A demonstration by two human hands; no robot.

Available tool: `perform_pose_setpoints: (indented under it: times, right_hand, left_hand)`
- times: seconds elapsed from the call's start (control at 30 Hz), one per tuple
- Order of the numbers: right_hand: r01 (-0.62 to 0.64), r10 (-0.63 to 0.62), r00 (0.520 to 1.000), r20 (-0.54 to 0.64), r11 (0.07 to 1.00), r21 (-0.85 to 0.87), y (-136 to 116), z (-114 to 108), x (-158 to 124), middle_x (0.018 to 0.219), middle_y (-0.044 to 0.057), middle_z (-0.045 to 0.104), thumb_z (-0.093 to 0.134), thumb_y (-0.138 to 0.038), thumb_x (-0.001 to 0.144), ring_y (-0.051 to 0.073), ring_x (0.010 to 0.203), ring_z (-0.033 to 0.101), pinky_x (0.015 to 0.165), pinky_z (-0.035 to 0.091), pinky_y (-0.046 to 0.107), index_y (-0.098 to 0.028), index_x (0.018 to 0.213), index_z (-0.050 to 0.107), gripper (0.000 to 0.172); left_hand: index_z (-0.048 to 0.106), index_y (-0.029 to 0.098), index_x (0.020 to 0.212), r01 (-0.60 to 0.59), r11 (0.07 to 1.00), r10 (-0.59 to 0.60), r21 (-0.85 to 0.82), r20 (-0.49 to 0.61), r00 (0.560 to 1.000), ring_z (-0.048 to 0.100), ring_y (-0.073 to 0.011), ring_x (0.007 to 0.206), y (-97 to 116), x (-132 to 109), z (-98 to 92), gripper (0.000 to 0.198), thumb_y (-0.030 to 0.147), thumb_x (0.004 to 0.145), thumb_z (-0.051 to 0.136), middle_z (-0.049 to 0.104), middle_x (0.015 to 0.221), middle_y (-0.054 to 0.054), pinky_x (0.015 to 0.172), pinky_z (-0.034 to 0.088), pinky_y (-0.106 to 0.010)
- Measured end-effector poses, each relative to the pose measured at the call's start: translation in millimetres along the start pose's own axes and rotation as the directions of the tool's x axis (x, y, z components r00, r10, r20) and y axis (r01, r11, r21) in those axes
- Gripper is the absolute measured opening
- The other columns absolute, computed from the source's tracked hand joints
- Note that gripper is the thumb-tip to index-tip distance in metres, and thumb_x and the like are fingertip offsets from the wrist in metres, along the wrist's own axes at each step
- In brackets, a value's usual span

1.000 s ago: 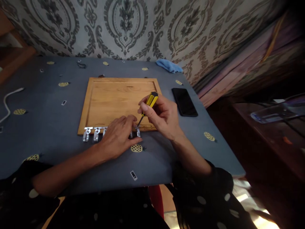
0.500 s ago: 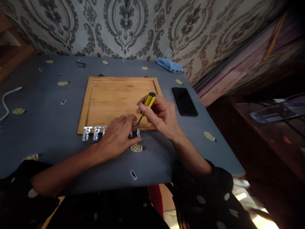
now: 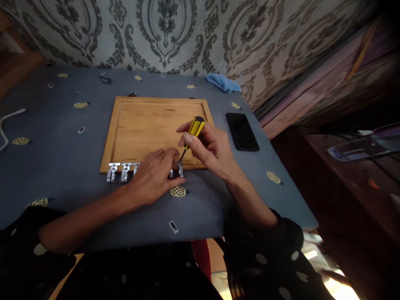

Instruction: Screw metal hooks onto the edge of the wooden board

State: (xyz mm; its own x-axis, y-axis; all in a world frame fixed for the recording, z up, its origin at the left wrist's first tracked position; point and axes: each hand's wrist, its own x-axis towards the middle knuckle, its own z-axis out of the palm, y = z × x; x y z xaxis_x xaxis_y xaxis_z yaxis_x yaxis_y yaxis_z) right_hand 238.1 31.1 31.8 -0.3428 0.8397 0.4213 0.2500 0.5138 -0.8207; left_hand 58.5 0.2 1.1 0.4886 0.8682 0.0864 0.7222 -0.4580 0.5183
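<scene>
A light wooden panel with a raised frame lies on the blue table. Along its near edge sit several silver metal hinges, some covered by my left hand. That hand's thumb and fingers are around the hinge at the right end of the row, pressing it at the panel's edge. Above the panel's right half, my right hand grips a yellow and black screwdriver between thumb and fingers. The screwdriver leans, its tip down at that same hinge; the exact contact point is too small to tell.
A black phone lies right of the panel, and a blue cloth is at the back near the patterned wall. A white cable is at the far left. The table's right edge slopes down beside a dark red surface.
The whole view has shifted slightly, so the panel and table appear a little higher. The screwdriver's handle has turned slightly in my right hand; my left hand stays at the hinge.
</scene>
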Motion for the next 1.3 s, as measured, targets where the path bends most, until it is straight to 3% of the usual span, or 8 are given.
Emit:
perform_pose_setpoints:
  times: [0.2,0.3,0.47,0.7,0.87,1.03,1.3]
  right_hand:
    - [-0.009,0.01,1.0,-0.008,0.999,0.032,0,2,0,0.078,-0.001,0.065,0.06,-0.056,0.095,0.009,0.059,0.049,0.054,0.04,0.025,-0.019,0.1,0.066,0.038]
    - [-0.029,0.04,0.995,-0.096,0.993,0.115,-4,2,-1,0.077,-0.002,0.065,0.064,-0.056,0.092,0.007,0.054,0.047,0.05,0.039,0.024,-0.02,0.095,0.065,0.036]
    - [-0.018,0.067,0.94,-0.335,0.989,0.147,-7,-5,0,0.074,-0.002,0.066,0.065,-0.056,0.091,0.006,0.047,0.043,0.043,0.037,0.023,-0.022,0.094,0.065,0.034]
    - [-0.073,0.11,0.895,-0.433,0.992,0.101,1,-18,-17,0.071,-0.002,0.068,0.07,-0.053,0.088,0.005,0.045,0.043,0.044,0.036,0.023,-0.021,0.09,0.065,0.033]
    - [-0.125,0.163,0.828,-0.537,0.986,0.106,11,-23,-35,0.072,-0.001,0.07,0.071,-0.055,0.086,0.006,0.045,0.044,0.043,0.038,0.022,-0.019,0.09,0.066,0.036]
    - [-0.092,0.175,0.797,-0.578,0.981,0.17,22,-24,-40,0.072,-0.001,0.07,0.071,-0.057,0.085,0.005,0.042,0.043,0.04,0.035,0.021,-0.02,0.09,0.065,0.038]
    - [-0.066,0.154,0.808,-0.569,0.983,0.172,22,-23,-41,0.071,-0.001,0.07,0.073,-0.055,0.084,0.004,0.041,0.044,0.041,0.036,0.021,-0.018,0.089,0.067,0.038]
  left_hand:
    - [0.047,0.021,0.107,-0.001,1.0,0.001,0.001,0.003,1.0,0.065,-0.0283,0.101,0,0,-0.2,0.044,0.032,0.081,0.08,0.068,0.106,-0.007,0.089,0.051,-0.044]
    - [0.046,0.021,0.109,-0.005,1.0,0.005,0.012,0.001,1.0,0.065,-0.0277,0.098,-1,0,0.4,0.044,0.033,0.082,0.079,0.068,0.105,-0.006,0.087,0.051,-0.043]
    - [0.047,0.022,0.111,-0.021,0.999,0.022,0.027,-0.024,0.999,0.065,-0.0276,0.098,-3,-2,2.2,0.044,0.034,0.082,0.079,0.068,0.105,-0.006,0.085,0.051,-0.042]
    - [0.046,0.022,0.114,-0.035,0.999,0.035,0.012,-0.04,0.999,0.066,-0.0281,0.101,-4,-3,2.9,0.046,0.031,0.082,0.079,0.069,0.106,-0.006,0.087,0.052,-0.043]
    - [0.046,0.023,0.113,-0.037,0.999,0.037,0.011,-0.041,0.998,0.067,-0.0281,0.103,-4,-3,3.0,0.045,0.032,0.083,0.077,0.069,0.108,-0.007,0.089,0.052,-0.045]
    - [0.045,0.023,0.114,-0.033,0.999,0.033,0.01,-0.045,0.998,0.067,-0.0283,0.105,-5,-3,2.7,0.047,0.031,0.082,0.079,0.07,0.11,-0.008,0.09,0.052,-0.046]
    - [0.045,0.022,0.11,-0.029,0.999,0.029,0.029,-0.001,1.0,0.066,-0.0293,0.105,-3,-3,-0.4,0.046,0.031,0.082,0.08,0.069,0.112,-0.008,0.089,0.051,-0.045]
